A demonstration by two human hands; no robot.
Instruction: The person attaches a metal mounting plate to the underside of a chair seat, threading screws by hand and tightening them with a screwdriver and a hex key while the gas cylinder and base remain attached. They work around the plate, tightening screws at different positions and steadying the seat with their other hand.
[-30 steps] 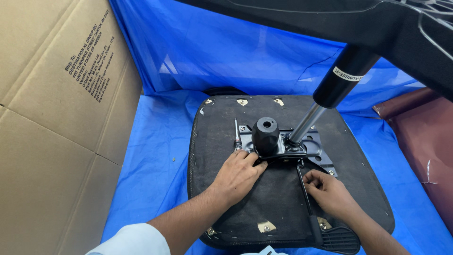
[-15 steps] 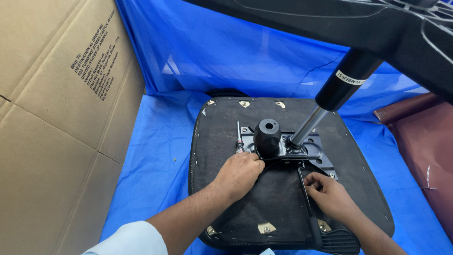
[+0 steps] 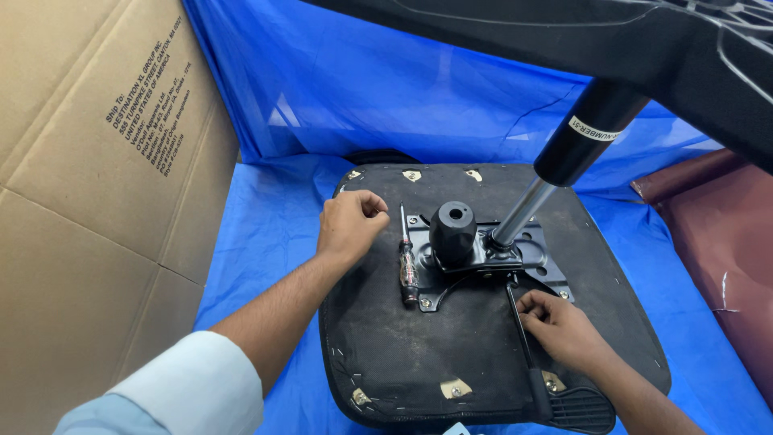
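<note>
Item: upturned black seat base (image 3: pixel 451 362), centre of the blue sheet (image 3: pixel 266 234). Our left hand (image 3: pixel 350 225), loosely fisted and holding nothing, rests on it at 9 o'clock of the metal mechanism plate (image 3: pixel 483 258); a screwdriver (image 3: pixel 407 262) lies between. Our right hand (image 3: pixel 560 326), at 5 o'clock, pinches the lever rod (image 3: pixel 515 322). Cardboard box (image 3: pixel 97 201) left.

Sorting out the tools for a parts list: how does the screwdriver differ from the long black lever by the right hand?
The screwdriver is short, with a clear dark-banded handle and bare metal shaft; the lever is long, thin and black, ending in a ribbed paddle. The screwdriver lies loose beside the metal plate, untouched, the left hand nearby; the lever runs from the plate, the right hand on it. Both lie on the upturned seat.
</note>
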